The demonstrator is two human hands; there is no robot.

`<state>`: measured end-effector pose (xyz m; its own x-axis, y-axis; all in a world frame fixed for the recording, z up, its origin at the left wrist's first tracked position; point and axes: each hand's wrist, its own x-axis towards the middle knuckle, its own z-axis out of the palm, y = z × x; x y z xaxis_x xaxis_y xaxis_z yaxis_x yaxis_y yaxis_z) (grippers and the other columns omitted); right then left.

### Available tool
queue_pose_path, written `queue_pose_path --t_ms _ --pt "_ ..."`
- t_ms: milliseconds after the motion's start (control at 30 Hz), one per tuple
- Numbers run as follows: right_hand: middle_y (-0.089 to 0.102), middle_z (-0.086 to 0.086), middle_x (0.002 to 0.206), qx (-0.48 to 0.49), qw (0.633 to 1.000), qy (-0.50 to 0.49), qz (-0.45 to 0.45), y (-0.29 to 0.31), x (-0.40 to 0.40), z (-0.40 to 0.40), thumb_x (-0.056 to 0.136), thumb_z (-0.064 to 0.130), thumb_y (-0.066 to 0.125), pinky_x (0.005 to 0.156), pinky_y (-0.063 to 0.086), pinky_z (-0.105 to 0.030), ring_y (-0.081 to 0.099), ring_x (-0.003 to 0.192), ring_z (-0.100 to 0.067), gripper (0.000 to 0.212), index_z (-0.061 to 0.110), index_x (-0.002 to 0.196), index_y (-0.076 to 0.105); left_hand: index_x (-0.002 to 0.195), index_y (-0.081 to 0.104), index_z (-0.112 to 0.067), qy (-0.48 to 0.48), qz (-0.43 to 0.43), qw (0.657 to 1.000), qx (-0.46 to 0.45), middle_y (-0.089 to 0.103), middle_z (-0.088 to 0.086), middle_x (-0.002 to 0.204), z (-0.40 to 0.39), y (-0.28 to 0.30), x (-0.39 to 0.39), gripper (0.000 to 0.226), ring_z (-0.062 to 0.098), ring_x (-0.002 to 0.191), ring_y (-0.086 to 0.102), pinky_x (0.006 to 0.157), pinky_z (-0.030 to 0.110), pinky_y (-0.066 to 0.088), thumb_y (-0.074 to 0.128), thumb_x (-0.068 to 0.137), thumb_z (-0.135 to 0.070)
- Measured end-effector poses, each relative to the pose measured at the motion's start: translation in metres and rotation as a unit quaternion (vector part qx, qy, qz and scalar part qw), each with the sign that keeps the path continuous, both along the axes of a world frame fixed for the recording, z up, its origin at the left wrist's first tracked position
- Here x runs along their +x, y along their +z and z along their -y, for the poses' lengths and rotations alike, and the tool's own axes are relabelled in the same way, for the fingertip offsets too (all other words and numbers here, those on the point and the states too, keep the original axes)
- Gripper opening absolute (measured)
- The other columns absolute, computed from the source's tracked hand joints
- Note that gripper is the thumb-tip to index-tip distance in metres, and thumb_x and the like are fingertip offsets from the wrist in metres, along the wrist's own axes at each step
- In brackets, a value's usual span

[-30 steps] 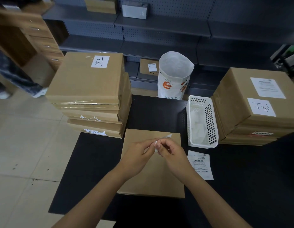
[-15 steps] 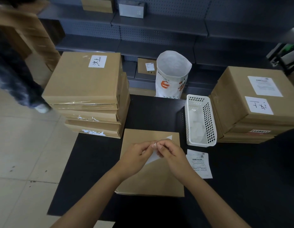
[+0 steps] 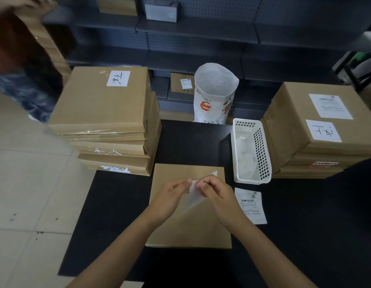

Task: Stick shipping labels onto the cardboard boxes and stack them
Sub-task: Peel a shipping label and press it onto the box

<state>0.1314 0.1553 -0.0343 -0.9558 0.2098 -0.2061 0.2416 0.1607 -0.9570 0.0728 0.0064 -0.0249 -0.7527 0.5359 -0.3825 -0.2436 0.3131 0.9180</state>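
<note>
Cardboard dominates the black tabletop (image 3: 305, 235): one flat brown cardboard box (image 3: 192, 227) lies at the near centre, directly beneath the person's two hands. The left hand (image 3: 170, 196) and the right hand (image 3: 216, 194) meet just above the box — each with fingers curled, pinching between thumb and fingertips a thin white label sheet (image 3: 196, 194), whose pointed corner rises toward the far right. Whether the sheet touches the box cannot be told.

To the left stands a stack of flat brown cardboard boxes (image 3: 109, 121), its top face bearing a small white handwritten tag (image 3: 118, 78). To the right stands a second stack of brown boxes (image 3: 317, 132), carrying a printed white shipping label (image 3: 330, 106) and a handwritten white tag (image 3: 323, 130). Between the central box and the right stack sits a white perforated plastic basket (image 3: 261, 150); just in front of it a printed barcode label (image 3: 251, 204) lies flat on the table, beside the right wrist. Behind the table stands an open white bag with orange print (image 3: 214, 94), before dark grey perforated shelving (image 3: 192, 38).
</note>
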Motion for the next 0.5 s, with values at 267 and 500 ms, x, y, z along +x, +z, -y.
queue_pose_path --t_ms 267,500 --pt "0.07 0.0 0.097 -0.068 0.997 -0.03 0.005 -0.0015 -0.0041 0.0018 0.092 0.026 0.062 0.087 0.052 -0.032 0.065 0.095 -0.019 0.014 0.013 0.092 0.067 0.12 0.066 -0.028 0.001 0.023 0.999 0.032 0.068 -0.009 0.118 -0.0025 -0.0062 0.0008 0.037 0.005 0.115 0.058 0.107 0.033 0.039 0.034 0.103 -0.036" --pt "0.073 -0.004 0.095 -0.134 0.989 -0.059 0.018 -0.0016 -0.0058 0.0032 0.089 0.018 0.066 0.09 0.053 -0.03 0.067 0.096 -0.019 0.008 0.012 0.092 0.07 0.134 0.054 -0.025 -0.004 -0.053 0.998 0.025 0.055 -0.014 0.135 -0.0071 -0.007 0.0014 0.038 -0.008 0.123 0.047 0.096 0.004 0.036 0.044 0.099 -0.032"
